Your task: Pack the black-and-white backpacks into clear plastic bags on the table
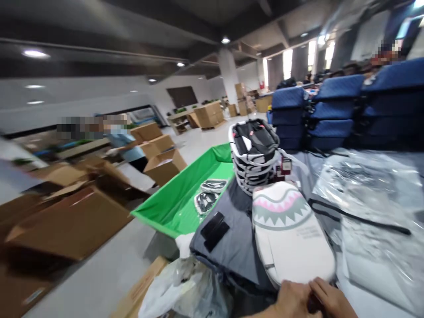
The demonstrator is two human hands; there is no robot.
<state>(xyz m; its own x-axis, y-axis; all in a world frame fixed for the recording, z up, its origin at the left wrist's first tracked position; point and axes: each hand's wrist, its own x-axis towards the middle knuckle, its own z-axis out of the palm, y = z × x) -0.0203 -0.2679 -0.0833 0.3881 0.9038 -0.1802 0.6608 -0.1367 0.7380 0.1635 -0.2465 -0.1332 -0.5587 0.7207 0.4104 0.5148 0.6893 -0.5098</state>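
Note:
A white bag (294, 247) with a printed shark mouth in pink, grey and white lies flat on the grey cloth-covered table (238, 247), its near end towards me. My left hand (293, 300) and my right hand (331, 299) are close together at that near end. Both have their fingers bent and closed on the bag's edge; the lower parts of the hands are cut off by the frame. Just beyond the bag stands a stack of similar bags (253, 159) with white edges and black inner sides, and red tags hang beside it.
Clear plastic bags (374, 212) and a black strap (361, 216) lie to the right. Left of the table is a green bin (185, 198) holding wrapped items. Open cartons (69, 225) stand on the floor, with a person (124, 141) behind them. Blue padded stacks (341, 106) rise behind.

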